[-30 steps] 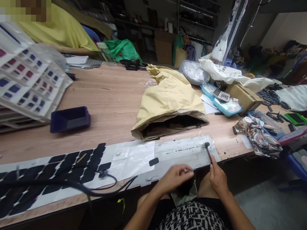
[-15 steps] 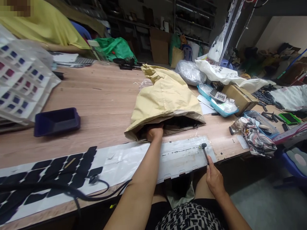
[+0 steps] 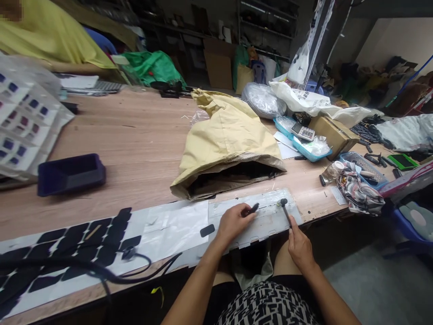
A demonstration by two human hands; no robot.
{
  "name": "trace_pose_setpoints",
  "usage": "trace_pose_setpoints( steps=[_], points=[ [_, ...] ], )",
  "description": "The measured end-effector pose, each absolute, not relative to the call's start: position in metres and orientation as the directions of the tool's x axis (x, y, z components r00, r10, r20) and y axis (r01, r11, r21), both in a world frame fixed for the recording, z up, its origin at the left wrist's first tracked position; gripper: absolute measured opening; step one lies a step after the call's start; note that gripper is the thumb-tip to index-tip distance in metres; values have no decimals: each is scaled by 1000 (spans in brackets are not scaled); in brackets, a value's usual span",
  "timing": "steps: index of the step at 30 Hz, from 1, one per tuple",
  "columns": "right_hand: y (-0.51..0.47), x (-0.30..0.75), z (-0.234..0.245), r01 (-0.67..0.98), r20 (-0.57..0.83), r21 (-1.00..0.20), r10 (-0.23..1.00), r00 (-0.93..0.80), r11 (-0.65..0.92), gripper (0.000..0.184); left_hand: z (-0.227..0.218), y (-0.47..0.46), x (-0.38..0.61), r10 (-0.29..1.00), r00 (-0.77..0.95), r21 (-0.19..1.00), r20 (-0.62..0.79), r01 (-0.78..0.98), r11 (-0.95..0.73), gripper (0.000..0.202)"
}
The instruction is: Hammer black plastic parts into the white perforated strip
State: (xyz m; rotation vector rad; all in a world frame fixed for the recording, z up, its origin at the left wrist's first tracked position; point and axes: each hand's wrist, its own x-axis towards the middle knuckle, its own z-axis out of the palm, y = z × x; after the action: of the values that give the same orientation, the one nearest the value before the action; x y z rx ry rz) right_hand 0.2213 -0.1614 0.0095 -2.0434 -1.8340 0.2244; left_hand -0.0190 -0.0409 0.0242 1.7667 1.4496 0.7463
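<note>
My left hand [image 3: 233, 222] is closed, its fingers pinching a small black piece [image 3: 253, 209] above the pale board [image 3: 270, 221] at the table's front edge. To the right, my right hand [image 3: 300, 248] grips a thin dark-handled tool [image 3: 287, 214] with a rounded black head, which is over the board near a small greenish spot. A black rounded rectangle [image 3: 207, 230] lies left of my left hand. Behind the board lies a yellow sack [image 3: 230, 135], its dark mouth facing me; what it contains is hard to make out.
On the left, rows of black pads [image 3: 84, 239] lie on a white sheet, with a black cable [image 3: 84, 266] across them. A dark purple tray [image 3: 71, 174] stands behind. Blue baskets [image 3: 311, 151] and a cardboard box [image 3: 333, 133] stand right. A person in yellow [image 3: 61, 36] sits far left.
My left hand has come out of the sack's mouth and moved right and toward me, now with a small black piece. My right hand still holds the tool in nearly the same place.
</note>
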Motion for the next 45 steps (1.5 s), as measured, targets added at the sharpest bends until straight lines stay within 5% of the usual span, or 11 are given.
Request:
trace_pose_setpoints(
  steps=[7,18,28,45],
  points=[
    [-161,221,8,918,106,-384,983,147,-96,52,8,-49,-1,957,258,664,136,693,-281,18],
    [-166,220,23,804,113,-594,985,128,-36,49,4,-47,-3,960,254,710,122,653,-263,17],
    [-174,196,41,857,252,-475,964,-86,200,47,5,-46,-2,968,227,733,104,640,-229,16],
    [-170,189,38,861,175,-471,977,-122,192,47,13,-47,-2,968,238,731,81,647,-220,12]
  ],
)
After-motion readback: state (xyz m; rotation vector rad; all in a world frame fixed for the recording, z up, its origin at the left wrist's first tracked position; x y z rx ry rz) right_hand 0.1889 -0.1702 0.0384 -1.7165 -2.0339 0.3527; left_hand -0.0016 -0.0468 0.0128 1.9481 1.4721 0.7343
